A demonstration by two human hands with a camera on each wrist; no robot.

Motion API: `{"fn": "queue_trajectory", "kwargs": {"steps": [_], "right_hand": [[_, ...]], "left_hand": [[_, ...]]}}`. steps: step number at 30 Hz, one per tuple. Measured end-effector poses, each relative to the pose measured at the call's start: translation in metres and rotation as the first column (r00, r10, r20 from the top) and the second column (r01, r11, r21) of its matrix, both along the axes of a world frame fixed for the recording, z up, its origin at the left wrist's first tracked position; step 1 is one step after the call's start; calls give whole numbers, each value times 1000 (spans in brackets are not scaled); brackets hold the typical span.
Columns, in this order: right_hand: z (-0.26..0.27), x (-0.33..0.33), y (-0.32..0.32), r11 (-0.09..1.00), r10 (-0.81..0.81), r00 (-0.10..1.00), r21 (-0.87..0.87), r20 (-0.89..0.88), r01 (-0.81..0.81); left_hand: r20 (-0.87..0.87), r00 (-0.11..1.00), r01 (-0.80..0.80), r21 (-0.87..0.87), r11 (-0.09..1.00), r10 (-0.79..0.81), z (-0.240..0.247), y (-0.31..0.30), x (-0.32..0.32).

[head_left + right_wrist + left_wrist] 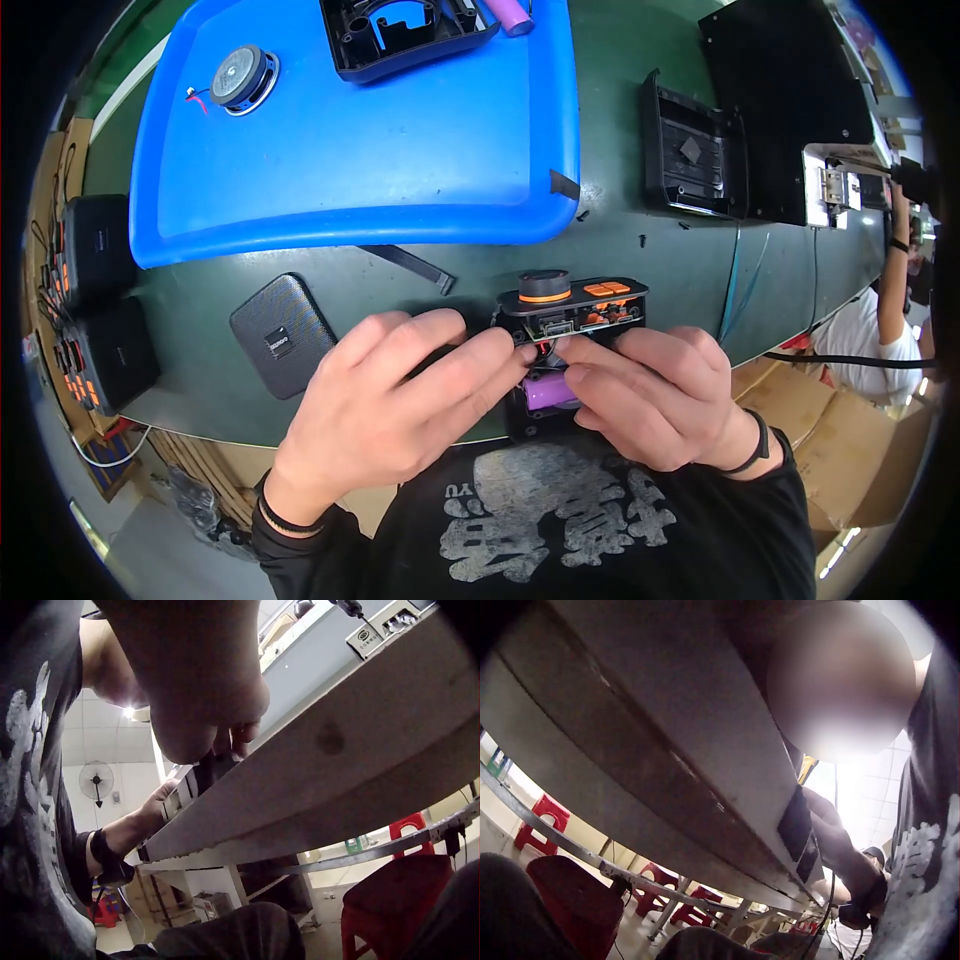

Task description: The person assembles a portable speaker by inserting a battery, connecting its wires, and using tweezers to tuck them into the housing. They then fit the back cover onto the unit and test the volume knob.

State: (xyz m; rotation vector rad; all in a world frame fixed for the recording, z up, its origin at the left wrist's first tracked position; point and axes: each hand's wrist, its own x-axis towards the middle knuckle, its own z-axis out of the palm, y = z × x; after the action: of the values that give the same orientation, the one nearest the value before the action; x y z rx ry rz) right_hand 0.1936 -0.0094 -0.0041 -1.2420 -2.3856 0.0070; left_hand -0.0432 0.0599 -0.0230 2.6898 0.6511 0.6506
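Note:
An opened portable speaker is at the table's near edge in the head view. Its control panel (572,291), with a black knob and orange buttons, stands tilted with its circuit board (585,325) facing the person. A purple battery (550,392) lies in the part below. My left hand (400,395) comes in from the left, its fingertips pinching at thin red wires (545,349) under the board. From the right, my right hand (655,400) pinches at the same spot, fingers curled beside the battery. The fingertips cover the wire ends. In the right wrist view the right hand (199,690) looms close.
A blue tray (350,225) holds a round speaker driver (240,78), a black housing (405,40) and a purple cylinder (511,15). A mesh grille (283,335) and a black strip (412,267) lie nearer. Right are a black shell (695,150), loose screws (643,241) and a black machine (780,100).

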Motion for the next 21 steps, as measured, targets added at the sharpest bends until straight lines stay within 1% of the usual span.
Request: {"fn": "queue_trajectory", "kwargs": {"steps": [9,13,15,16,19,21], "right_hand": [[7,4,4,996,46,997,-74,69,-41],[7,6,4,996,64,994,-71,86,-58],[5,7,7,994,109,988,6,106,-110],[5,7,7,994,112,988,4,107,-114],[6,7,7,994,111,989,-8,102,-111],[8,7,6,996,84,988,-26,130,-81]], "left_hand": [[22,1000,-1,-49,999,2,-1,0,-2],[13,1000,-6,-31,1000,6,-2,-1,-2],[-3,1000,-23,-60,998,23,0,-3,-2],[-22,999,-35,-87,996,33,1,-4,-3],[-20,1000,-23,-78,997,21,2,-3,-2],[-20,999,-30,-86,996,28,2,-4,-2]]}}
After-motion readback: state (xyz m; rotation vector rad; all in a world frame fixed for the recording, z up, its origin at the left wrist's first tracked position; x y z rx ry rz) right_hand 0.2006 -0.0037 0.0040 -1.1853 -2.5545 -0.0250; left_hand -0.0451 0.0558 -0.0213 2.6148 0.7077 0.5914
